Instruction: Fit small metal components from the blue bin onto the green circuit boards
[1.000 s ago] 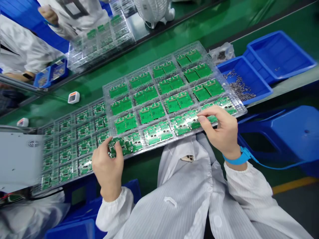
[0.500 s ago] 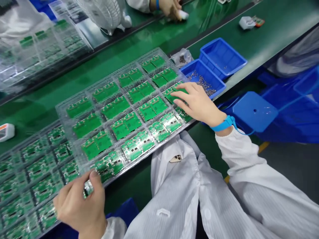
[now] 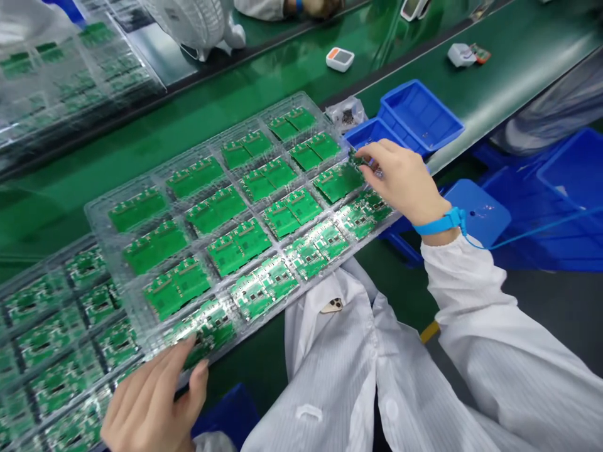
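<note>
At two o'clock, a small green circuit board (image 3: 358,157) is being pinched by the right hand (image 3: 400,179), with the thumb and fingertips pressed together on it, though the grip is partly hidden by the fingers. It is held over the far corner of a clear plastic tray (image 3: 101,216). A blue wrist strap (image 3: 440,221) is worn on that wrist, and a thin blue cord (image 3: 532,229) is led away toward three o'clock.

At seven o'clock, the left hand (image 3: 151,405) is seen open, its fingers (image 3: 186,344) spread and lightly curved just beside the tray's near edge.

The tray is laid flat at the centre on a green workbench (image 3: 518,63), its cells filled with paired green circuit boards (image 3: 235,246). A second clear tray of boards (image 3: 51,351) is placed against it at eight o'clock.

Blue plastic bins (image 3: 421,116) are set at one o'clock, with a small bag of screws (image 3: 347,114) beside them. A white desk fan (image 3: 188,22) is seen at eleven o'clock, and a co-worker's hand (image 3: 313,7) is cut off by the top edge at twelve. A phone (image 3: 332,306) is carried in the pocket of a white striped smock (image 3: 330,358) at six o'clock.
</note>
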A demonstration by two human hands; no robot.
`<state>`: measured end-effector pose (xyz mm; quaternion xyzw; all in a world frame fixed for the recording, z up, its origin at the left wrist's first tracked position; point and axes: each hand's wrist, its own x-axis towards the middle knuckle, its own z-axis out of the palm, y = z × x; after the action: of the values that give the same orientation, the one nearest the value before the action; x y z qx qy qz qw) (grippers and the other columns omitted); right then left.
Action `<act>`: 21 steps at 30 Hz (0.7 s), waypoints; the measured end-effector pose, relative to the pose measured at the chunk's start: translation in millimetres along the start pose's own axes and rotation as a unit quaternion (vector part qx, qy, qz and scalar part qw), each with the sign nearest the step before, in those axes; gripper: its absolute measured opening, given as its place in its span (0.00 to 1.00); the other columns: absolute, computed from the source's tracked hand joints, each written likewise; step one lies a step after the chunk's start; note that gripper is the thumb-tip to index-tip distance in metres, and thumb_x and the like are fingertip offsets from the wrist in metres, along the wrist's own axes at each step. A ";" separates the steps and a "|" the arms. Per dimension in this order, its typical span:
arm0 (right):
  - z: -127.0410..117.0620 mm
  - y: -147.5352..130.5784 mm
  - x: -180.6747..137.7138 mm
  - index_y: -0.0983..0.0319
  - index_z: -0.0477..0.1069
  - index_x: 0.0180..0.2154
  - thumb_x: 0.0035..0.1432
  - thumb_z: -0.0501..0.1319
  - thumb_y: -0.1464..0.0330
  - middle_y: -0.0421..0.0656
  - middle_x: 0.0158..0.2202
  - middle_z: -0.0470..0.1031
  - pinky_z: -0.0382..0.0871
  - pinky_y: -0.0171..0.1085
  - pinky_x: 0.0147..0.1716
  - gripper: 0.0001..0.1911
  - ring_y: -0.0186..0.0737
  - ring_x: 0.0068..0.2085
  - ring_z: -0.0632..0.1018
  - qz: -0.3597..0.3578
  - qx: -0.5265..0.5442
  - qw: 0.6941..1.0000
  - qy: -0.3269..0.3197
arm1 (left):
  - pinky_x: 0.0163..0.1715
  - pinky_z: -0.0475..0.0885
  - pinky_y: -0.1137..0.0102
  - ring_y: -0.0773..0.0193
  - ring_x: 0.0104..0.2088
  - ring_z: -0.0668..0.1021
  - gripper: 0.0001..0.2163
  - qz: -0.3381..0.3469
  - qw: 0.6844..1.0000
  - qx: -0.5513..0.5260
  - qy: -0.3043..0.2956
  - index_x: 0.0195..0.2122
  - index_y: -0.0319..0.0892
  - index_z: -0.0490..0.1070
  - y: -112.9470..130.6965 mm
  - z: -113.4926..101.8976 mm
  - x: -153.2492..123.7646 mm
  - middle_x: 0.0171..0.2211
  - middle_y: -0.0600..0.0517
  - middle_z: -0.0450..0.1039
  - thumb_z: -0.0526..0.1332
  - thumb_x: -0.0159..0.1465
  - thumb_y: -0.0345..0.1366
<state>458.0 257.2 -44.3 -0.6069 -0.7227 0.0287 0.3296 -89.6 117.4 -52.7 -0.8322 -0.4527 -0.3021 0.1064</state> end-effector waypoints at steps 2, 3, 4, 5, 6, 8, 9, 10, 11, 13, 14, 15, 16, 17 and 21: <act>-4.1 1.6 2.3 0.55 0.83 0.56 0.80 0.68 0.58 0.49 0.51 0.85 0.83 0.60 0.57 0.11 0.56 0.51 0.87 0.021 0.023 0.999 0.037 | 0.37 0.80 0.58 0.48 0.34 0.90 0.09 -0.022 0.998 -0.033 0.045 0.52 0.48 0.89 13.0 6.6 17.5 0.34 0.48 0.89 0.73 0.72 0.36; -6.1 -0.6 2.9 0.55 0.83 0.55 0.80 0.68 0.56 0.48 0.51 0.85 0.85 0.58 0.55 0.12 0.54 0.50 0.87 0.034 0.048 0.997 0.059 | 0.36 0.80 0.58 0.48 0.34 0.89 0.07 -0.048 0.994 -0.058 0.074 0.49 0.48 0.90 23.7 11.0 29.3 0.34 0.48 0.89 0.72 0.72 0.37; -8.1 -5.1 2.7 0.55 0.82 0.55 0.79 0.69 0.54 0.47 0.50 0.86 0.86 0.56 0.52 0.14 0.52 0.48 0.88 0.048 0.081 0.992 0.079 | 0.35 0.80 0.57 0.48 0.33 0.89 0.08 -0.089 0.986 -0.092 0.102 0.48 0.46 0.89 36.8 16.0 42.6 0.34 0.47 0.88 0.70 0.73 0.39; -9.7 -12.1 1.7 0.55 0.82 0.56 0.78 0.70 0.52 0.46 0.49 0.86 0.87 0.53 0.49 0.16 0.50 0.47 0.88 0.062 0.120 0.987 0.093 | 0.37 0.81 0.55 0.47 0.35 0.89 0.10 -0.167 0.968 -0.129 0.136 0.50 0.44 0.89 51.4 21.6 56.9 0.36 0.46 0.89 0.69 0.75 0.40; -10.9 -21.3 -0.3 0.55 0.81 0.56 0.77 0.71 0.49 0.45 0.47 0.86 0.88 0.50 0.45 0.19 0.48 0.45 0.88 0.075 0.163 0.979 0.097 | 0.37 0.81 0.55 0.47 0.36 0.89 0.11 -0.226 0.945 -0.162 0.173 0.50 0.43 0.90 66.4 27.7 71.4 0.37 0.46 0.89 0.69 0.75 0.41; -12.1 -44.4 -7.5 0.55 0.81 0.54 0.74 0.73 0.46 0.43 0.45 0.86 0.88 0.45 0.39 0.22 0.44 0.40 0.88 0.099 0.252 0.959 0.088 | 0.45 0.84 0.55 0.50 0.40 0.90 0.11 -0.286 0.921 -0.229 0.130 0.53 0.46 0.89 94.2 40.9 98.7 0.40 0.49 0.89 0.69 0.76 0.42; -11.8 -57.1 -12.7 0.55 0.81 0.52 0.71 0.75 0.45 0.42 0.44 0.86 0.88 0.43 0.36 0.23 0.42 0.38 0.87 0.107 0.296 0.946 0.078 | 0.50 0.84 0.55 0.51 0.45 0.90 0.12 -0.291 0.914 -0.272 0.078 0.56 0.47 0.87 105.6 48.1 110.5 0.44 0.49 0.90 0.68 0.78 0.43; -10.9 -69.6 -18.7 0.55 0.81 0.50 0.70 0.76 0.45 0.41 0.43 0.86 0.88 0.42 0.35 0.23 0.41 0.37 0.87 0.112 0.339 0.932 0.066 | 0.54 0.84 0.56 0.52 0.49 0.90 0.14 -0.284 0.907 -0.310 0.023 0.61 0.48 0.86 115.2 55.5 120.7 0.48 0.48 0.90 0.67 0.79 0.44; -9.3 -81.4 -25.3 0.55 0.81 0.47 0.69 0.77 0.46 0.41 0.42 0.85 0.88 0.41 0.33 0.22 0.40 0.36 0.87 0.113 0.383 0.915 0.053 | 0.56 0.84 0.57 0.52 0.51 0.90 0.17 -0.271 0.899 -0.343 -0.026 0.65 0.48 0.83 123.1 63.0 129.3 0.51 0.48 0.90 0.67 0.80 0.45; -4.9 -100.8 -39.3 0.56 0.80 0.44 0.68 0.79 0.49 0.41 0.41 0.85 0.88 0.39 0.32 0.20 0.39 0.35 0.87 0.114 0.459 0.881 0.011 | 0.51 0.84 0.60 0.54 0.47 0.90 0.19 -0.240 0.890 -0.379 -0.080 0.66 0.48 0.81 135.5 77.6 142.1 0.49 0.49 0.90 0.67 0.79 0.49; -2.5 -107.8 -46.0 0.56 0.79 0.44 0.68 0.79 0.50 0.41 0.41 0.86 0.88 0.39 0.32 0.19 0.39 0.35 0.87 0.115 0.487 0.866 -0.010 | 0.45 0.83 0.63 0.56 0.41 0.89 0.17 -0.227 0.891 -0.383 -0.091 0.61 0.47 0.83 140.7 84.1 146.7 0.43 0.50 0.89 0.68 0.79 0.50; -0.6 -112.6 -52.0 0.56 0.79 0.44 0.69 0.79 0.52 0.42 0.42 0.86 0.89 0.38 0.33 0.17 0.39 0.36 0.88 0.111 0.504 0.856 -0.028 | 0.38 0.81 0.65 0.59 0.34 0.85 0.14 -0.217 0.894 -0.381 -0.096 0.52 0.46 0.84 145.4 89.4 150.3 0.35 0.53 0.85 0.68 0.79 0.51; 0.6 -115.1 -57.0 0.57 0.79 0.44 0.71 0.78 0.55 0.42 0.42 0.87 0.89 0.39 0.35 0.15 0.39 0.37 0.88 0.103 0.509 0.854 -0.038 | 0.31 0.76 0.68 0.62 0.27 0.79 0.15 -0.213 0.897 -0.374 -0.099 0.41 0.46 0.82 149.7 93.6 153.1 0.28 0.56 0.79 0.68 0.78 0.51; 0.5 -114.9 -60.7 0.57 0.80 0.44 0.72 0.76 0.56 0.43 0.43 0.87 0.90 0.39 0.38 0.13 0.40 0.39 0.89 0.088 0.503 0.858 -0.046 | 0.25 0.69 0.69 0.64 0.23 0.73 0.20 -0.214 0.900 -0.365 -0.104 0.31 0.46 0.76 153.3 96.3 155.1 0.22 0.58 0.71 0.68 0.79 0.52; -11.7 -81.9 -59.4 0.57 0.82 0.46 0.76 0.72 0.57 0.44 0.47 0.88 0.89 0.43 0.45 0.10 0.42 0.46 0.88 0.020 0.392 0.919 -0.036 | 0.19 0.56 0.68 0.66 0.18 0.62 0.32 -0.244 0.904 -0.337 -0.101 0.20 0.48 0.58 159.2 96.7 156.1 0.16 0.59 0.57 0.67 0.78 0.53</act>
<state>396.4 178.3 -25.3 -0.4422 -0.6528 0.3380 0.5138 143.5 178.2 -20.7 -0.7082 -0.5212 -0.3671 -0.3036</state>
